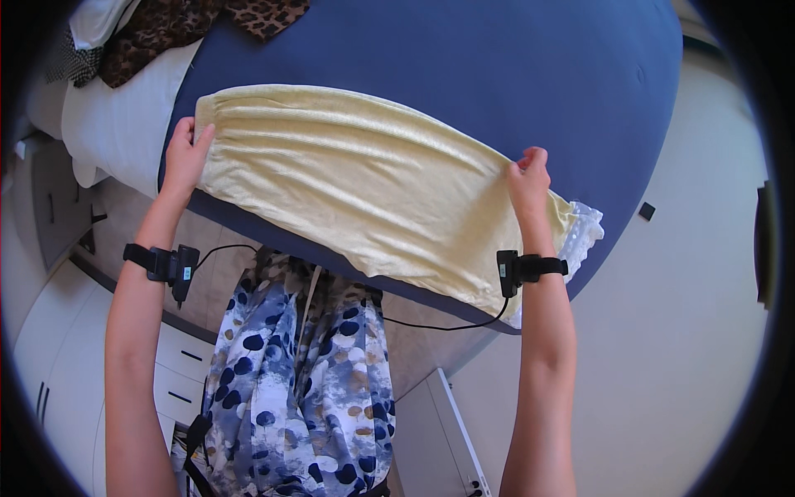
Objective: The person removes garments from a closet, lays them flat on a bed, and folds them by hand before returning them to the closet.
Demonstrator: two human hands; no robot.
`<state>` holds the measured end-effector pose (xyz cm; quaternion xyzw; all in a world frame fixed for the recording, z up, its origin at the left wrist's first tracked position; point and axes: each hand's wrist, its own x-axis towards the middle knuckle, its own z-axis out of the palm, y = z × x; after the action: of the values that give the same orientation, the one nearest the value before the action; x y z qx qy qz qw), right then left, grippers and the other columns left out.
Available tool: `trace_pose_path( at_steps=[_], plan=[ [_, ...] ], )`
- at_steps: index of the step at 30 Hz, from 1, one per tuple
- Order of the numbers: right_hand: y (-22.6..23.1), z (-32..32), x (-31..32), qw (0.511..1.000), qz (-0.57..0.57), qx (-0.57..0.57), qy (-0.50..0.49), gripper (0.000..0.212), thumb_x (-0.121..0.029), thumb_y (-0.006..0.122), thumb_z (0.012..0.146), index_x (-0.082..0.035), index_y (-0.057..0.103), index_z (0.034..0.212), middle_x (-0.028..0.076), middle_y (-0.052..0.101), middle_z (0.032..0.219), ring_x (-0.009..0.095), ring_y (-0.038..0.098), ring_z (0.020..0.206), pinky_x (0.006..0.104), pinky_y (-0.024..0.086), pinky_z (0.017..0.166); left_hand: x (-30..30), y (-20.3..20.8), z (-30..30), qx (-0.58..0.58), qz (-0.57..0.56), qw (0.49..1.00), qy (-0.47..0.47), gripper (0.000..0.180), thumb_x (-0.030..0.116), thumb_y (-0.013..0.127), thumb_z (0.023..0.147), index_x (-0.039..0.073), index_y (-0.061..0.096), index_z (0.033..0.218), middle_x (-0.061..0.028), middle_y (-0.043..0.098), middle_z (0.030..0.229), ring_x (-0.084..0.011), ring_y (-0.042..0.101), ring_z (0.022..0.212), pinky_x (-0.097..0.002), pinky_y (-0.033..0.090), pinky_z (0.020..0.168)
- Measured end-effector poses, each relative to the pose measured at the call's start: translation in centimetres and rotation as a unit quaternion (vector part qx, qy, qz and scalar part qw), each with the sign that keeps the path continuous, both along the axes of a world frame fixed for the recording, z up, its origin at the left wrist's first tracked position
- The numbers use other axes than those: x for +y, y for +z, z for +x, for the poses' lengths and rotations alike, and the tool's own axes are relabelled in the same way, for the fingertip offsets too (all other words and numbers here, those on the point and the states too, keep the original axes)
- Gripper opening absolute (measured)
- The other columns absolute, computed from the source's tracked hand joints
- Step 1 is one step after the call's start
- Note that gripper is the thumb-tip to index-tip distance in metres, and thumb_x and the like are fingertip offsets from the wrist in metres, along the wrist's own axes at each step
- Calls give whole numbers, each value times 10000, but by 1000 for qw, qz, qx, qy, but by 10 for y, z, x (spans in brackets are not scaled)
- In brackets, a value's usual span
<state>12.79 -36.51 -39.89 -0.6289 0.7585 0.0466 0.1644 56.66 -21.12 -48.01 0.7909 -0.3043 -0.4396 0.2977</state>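
Observation:
A pale yellow, ribbed skirt [356, 182] lies lengthwise across the near side of the bed, gathered at its waistband on the left. White lace trim [585, 232] edges its right end. My left hand [187, 151] grips the waistband, thumb on top and fingers folded at the end of the cloth. Toward the lace end, my right hand [530, 172] is closed in a pinch on the skirt's far edge. Soft folds run along the cloth between both hands. Part of the right end is hidden behind my right forearm.
A dark blue sheet [464, 58] covers the bed. Leopard-print cloth [157, 41] and white bedding [124, 116] lie at the far left. White drawers [178, 356] stand at lower left, a white cabinet [439, 439] below. Black cables run from my wrist straps.

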Motion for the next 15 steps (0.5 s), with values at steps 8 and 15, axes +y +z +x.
trace_pose_path(
  at_steps=[8,15],
  plan=[
    [-20,86,5,958,25,-202,201,156,-77,545,705,-67,501,854,106,531,815,283,532,736,349,434,640,-1,8,-12,3,15,999,-36,221,155,532,782,-2,460,920,-75,545,831,-121,517,751,-234,405,674],
    [-34,139,9,955,29,-148,256,105,-133,548,713,-80,526,800,85,515,777,284,523,727,370,430,621,-3,19,-21,-82,-1,994,-71,260,179,579,727,1,478,888,-119,545,825,-213,530,741,-295,405,686]
  ],
)
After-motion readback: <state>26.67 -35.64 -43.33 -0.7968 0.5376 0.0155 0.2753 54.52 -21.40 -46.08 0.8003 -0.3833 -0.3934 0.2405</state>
